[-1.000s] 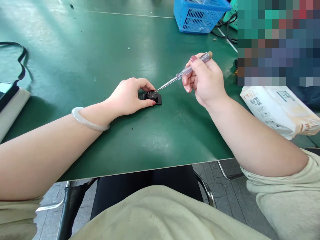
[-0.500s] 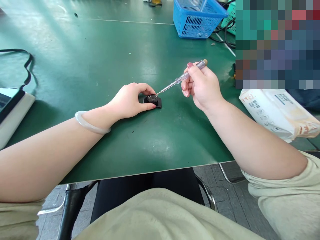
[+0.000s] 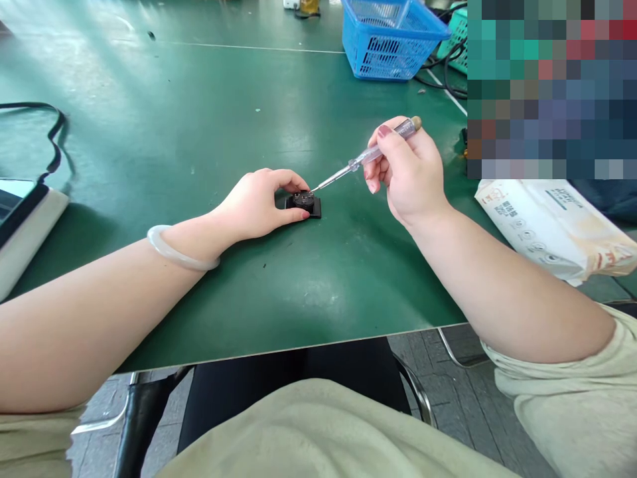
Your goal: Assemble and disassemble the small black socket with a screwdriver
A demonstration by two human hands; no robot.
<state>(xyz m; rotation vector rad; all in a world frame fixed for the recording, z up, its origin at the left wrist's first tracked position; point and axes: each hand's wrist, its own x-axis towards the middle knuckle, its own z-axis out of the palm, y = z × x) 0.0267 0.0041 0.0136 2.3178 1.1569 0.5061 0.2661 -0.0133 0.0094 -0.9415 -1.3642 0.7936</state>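
Near the middle of the green table point(image 3: 213, 126) lies a small black part point(image 3: 304, 201) with a round raised top and a flat base. My left hand point(image 3: 263, 202) grips it from the left, thumb on the near side and a finger on the far side. A screwdriver point(image 3: 371, 155) with a clear handle slants down to the left, its tip at the top of the black part. Closed round its handle is my right hand point(image 3: 411, 166), thumb pressed on top. Whether the tip sits in a screw is too small to tell.
A blue basket point(image 3: 393, 46) stands at the back, beside a green basket point(image 3: 456, 40) and black cables. A white packet point(image 3: 552, 222) lies at the right. At the left are a white-edged object point(image 3: 37, 232) and a black strap point(image 3: 60, 126).
My right hand and the screwdriver handle have shifted slightly to the right. The tip stays at the black part, and my left hand keeps its grip. The view has moved a little.
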